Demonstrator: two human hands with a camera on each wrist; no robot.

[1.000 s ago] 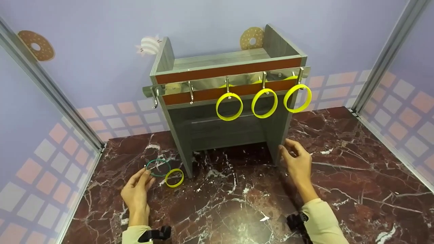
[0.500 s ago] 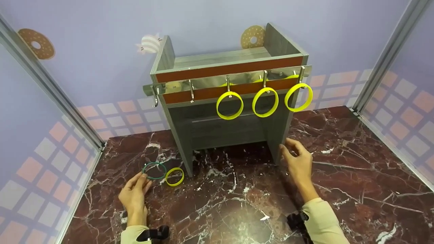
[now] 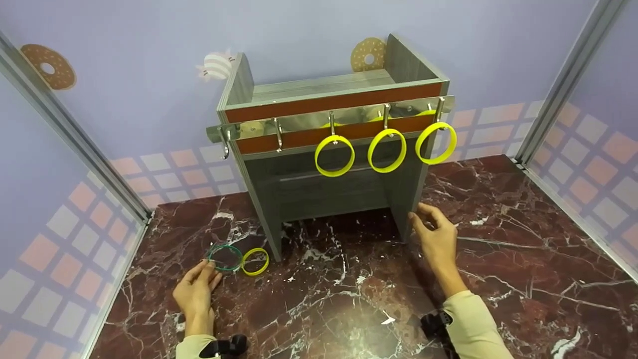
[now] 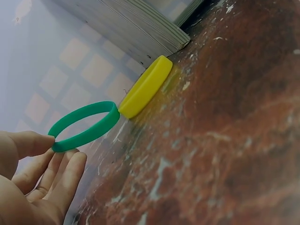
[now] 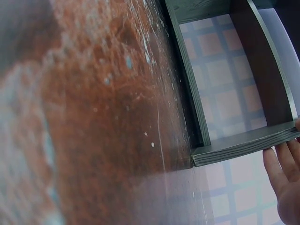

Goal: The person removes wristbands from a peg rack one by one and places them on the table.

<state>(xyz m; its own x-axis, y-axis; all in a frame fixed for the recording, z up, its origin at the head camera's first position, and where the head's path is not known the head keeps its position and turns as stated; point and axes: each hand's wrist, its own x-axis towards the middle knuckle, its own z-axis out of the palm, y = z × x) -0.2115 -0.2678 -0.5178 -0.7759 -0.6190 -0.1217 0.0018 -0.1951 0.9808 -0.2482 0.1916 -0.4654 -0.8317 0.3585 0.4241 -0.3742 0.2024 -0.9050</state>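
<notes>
My left hand (image 3: 195, 294) pinches a green wristband (image 4: 91, 134) by its near edge, between thumb and fingertips. Just beyond the green band, a yellow wristband (image 4: 148, 90) rests on the marble-patterned tabletop near the foot of the shelf's left side; the two bands look to meet or almost meet. At the other side, my right hand (image 3: 438, 242) grips the front edge of the grey wooden shelf's right side panel (image 5: 243, 146), thumb on one face and fingers on the other. Three more yellow wristbands (image 3: 335, 174) hang from hooks on the shelf's metal rail (image 3: 304, 121).
Two further hooks, a middle-left one (image 3: 277, 134) and an end one (image 3: 225, 143), stick out of the rail's left part. The shelf's front board (image 3: 339, 97) is reddish brown. Patterned lilac walls (image 3: 299, 30) enclose the tabletop (image 3: 319, 309) at the back and both sides.
My left hand has drawn slightly down and left, and the green band has come with it, now level with the yellow band on the table. My right hand stays at the panel.
</notes>
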